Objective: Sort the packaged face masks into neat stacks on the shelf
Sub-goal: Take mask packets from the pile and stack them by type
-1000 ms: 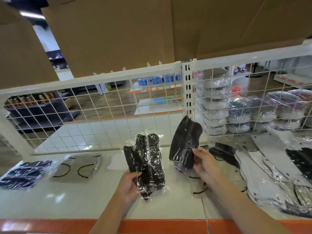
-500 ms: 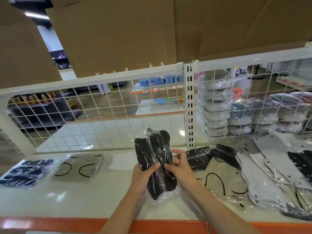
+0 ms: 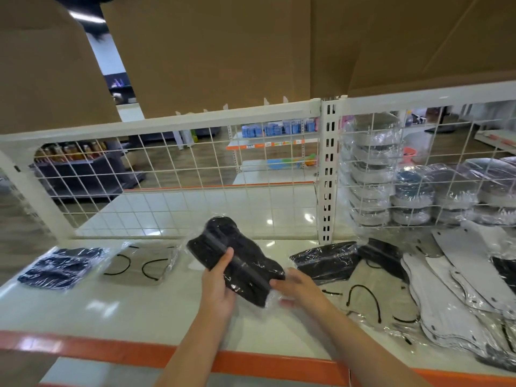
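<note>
A bundle of black masks in clear wrap [image 3: 237, 261] is tilted left above the white shelf [image 3: 111, 311]. My left hand [image 3: 219, 289] grips its lower left edge, thumb on top. My right hand [image 3: 300, 287] holds its lower right corner. More black mask packs [image 3: 324, 259] lie just right of the bundle. A dark blue mask pack [image 3: 60, 268] and a clear pack with black ear loops [image 3: 142, 263] lie at the left. A pile of white mask packs [image 3: 458, 300] spreads at the right.
A white wire grid [image 3: 195, 191] with an upright post [image 3: 329, 174] backs the shelf. Stacked wrapped cup-shaped masks [image 3: 371, 177] stand behind the grid at the right. Brown cardboard [image 3: 223, 51] hangs overhead. An orange strip [image 3: 111, 349] edges the shelf front.
My right hand brought its black pack onto the one in my left hand. Both hands now hold the joined bundle, which has tilted to the left.
</note>
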A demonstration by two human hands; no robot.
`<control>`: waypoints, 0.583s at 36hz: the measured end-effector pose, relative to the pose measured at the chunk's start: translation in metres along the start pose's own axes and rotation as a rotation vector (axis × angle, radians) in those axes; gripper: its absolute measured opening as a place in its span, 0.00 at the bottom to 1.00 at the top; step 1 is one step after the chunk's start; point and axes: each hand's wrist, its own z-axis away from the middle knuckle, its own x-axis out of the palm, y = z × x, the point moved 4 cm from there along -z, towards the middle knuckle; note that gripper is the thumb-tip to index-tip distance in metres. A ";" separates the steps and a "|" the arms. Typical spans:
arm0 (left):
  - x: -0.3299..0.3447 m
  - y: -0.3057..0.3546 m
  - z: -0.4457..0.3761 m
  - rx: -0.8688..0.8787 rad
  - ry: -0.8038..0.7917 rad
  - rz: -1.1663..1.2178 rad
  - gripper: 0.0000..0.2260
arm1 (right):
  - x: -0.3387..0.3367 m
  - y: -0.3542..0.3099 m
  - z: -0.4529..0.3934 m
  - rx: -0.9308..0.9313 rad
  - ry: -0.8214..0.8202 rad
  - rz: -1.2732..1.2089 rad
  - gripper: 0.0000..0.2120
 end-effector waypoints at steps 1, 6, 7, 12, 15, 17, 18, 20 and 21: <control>-0.001 0.002 0.000 -0.003 -0.007 0.020 0.28 | 0.001 0.004 -0.001 0.018 -0.016 -0.103 0.18; -0.009 0.012 -0.001 0.053 -0.075 -0.012 0.20 | 0.004 -0.011 -0.005 -0.094 0.062 -0.039 0.04; -0.019 0.016 -0.005 0.097 -0.058 -0.048 0.17 | 0.002 -0.017 -0.005 -0.133 0.089 0.055 0.04; -0.073 0.030 -0.009 0.254 0.062 -0.401 0.28 | -0.016 -0.020 -0.009 -0.155 0.111 0.387 0.08; -0.091 0.024 -0.009 0.168 0.076 -0.476 0.44 | -0.022 -0.009 -0.007 -0.071 0.151 0.283 0.10; -0.095 0.018 -0.012 0.170 0.058 -0.589 0.45 | -0.022 -0.001 -0.009 -0.040 0.150 0.268 0.13; -0.092 0.015 -0.011 0.177 0.037 -0.654 0.41 | -0.019 0.000 -0.008 -0.030 0.155 0.253 0.15; -0.091 0.009 -0.015 0.199 0.010 -0.735 0.31 | -0.015 0.003 -0.009 -0.027 0.183 0.229 0.16; -0.088 0.008 -0.016 0.202 -0.007 -0.757 0.27 | -0.013 0.004 -0.010 -0.034 0.201 0.231 0.15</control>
